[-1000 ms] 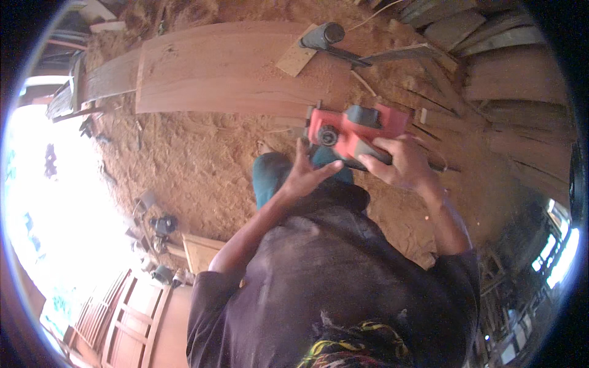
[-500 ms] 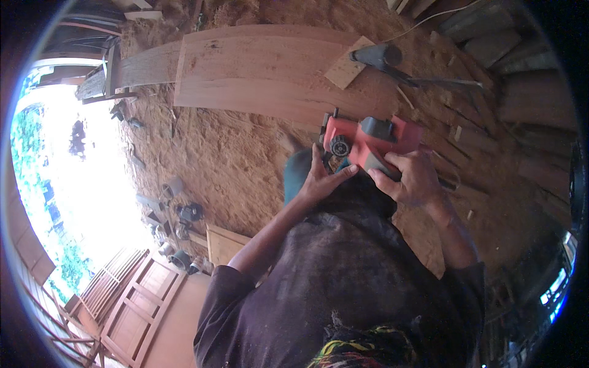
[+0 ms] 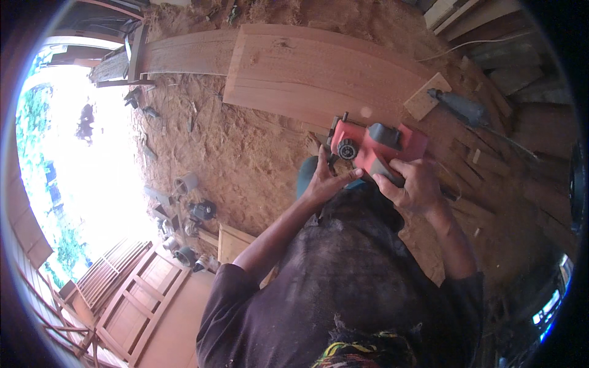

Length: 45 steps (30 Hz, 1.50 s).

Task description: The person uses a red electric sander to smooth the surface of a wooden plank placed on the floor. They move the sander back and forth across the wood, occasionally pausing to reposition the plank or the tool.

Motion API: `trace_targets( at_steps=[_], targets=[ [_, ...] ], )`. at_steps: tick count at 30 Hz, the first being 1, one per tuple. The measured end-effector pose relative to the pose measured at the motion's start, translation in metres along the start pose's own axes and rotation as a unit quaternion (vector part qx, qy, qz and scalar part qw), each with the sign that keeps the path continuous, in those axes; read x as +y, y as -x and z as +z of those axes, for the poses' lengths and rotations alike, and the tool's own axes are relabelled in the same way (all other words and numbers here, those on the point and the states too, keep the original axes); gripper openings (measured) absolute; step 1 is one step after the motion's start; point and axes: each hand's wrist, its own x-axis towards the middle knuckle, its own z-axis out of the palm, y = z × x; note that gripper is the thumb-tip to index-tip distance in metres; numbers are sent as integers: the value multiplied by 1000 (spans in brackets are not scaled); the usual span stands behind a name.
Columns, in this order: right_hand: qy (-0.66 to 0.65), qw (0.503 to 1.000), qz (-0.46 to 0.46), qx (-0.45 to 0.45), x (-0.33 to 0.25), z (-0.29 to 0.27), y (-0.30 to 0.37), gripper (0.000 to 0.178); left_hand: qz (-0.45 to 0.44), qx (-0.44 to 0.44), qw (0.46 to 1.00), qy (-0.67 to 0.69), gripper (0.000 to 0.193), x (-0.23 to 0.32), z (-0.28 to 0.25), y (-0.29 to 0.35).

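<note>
A red electric planer (image 3: pixel 364 147) with a black knob and a dark handle is held in front of my body, at the near edge of the wide wooden board (image 3: pixel 294 70). My right hand (image 3: pixel 416 183) is wrapped around its rear handle. At the knob end, my left hand (image 3: pixel 328 181) grips the planer's near side, thumb along the body and index finger pointing up; its other fingers are hidden beneath. A small pale wood block (image 3: pixel 423 101) lies on the board's right part, with a grey power tool (image 3: pixel 461 107) resting against it.
Sawdust covers the ground (image 3: pixel 202 141). Several boards and offcuts (image 3: pixel 491 162) lie at the right. A dark container (image 3: pixel 202 210) and a pale bucket (image 3: pixel 186 182) stand to the left, near a bright opening. A panelled wooden door (image 3: pixel 135 300) leans at the lower left.
My view has turned, so the board, grey tool and surroundings appear farther right. The planer sits slightly right and lower in view, with both hands still on it.
</note>
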Motion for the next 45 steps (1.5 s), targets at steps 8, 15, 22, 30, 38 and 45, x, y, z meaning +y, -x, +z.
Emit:
trace_targets(
  at_steps=[8, 15, 22, 30, 38, 45],
  targets=[
    [17, 1000, -6, 5, -41, 30, -49, 50, 28, 3, 998, 50, 101, 31, -60, 3],
    [16, 1000, 6, -22, -73, 55, -90, 48, 10, 27, 998, 64, 103, 40, -118, 0],
    [5, 999, 9, -34, -107, 98, -142, 49, 18, 50, 998, 22, 97, 53, -192, -3],
    [-61, 997, -45, -25, -173, 152, -225, 58, 18, 89, 995, -42, 67, 64, -318, -6],
    [-67, 995, -65, -40, -177, 171, -238, 58, 84, 62, 994, 11, 90, 76, -331, 3],
    [-83, 995, -50, 3, -79, 85, -111, 44, 108, 69, 992, -5, 140, -13, -151, -16]
  ],
)
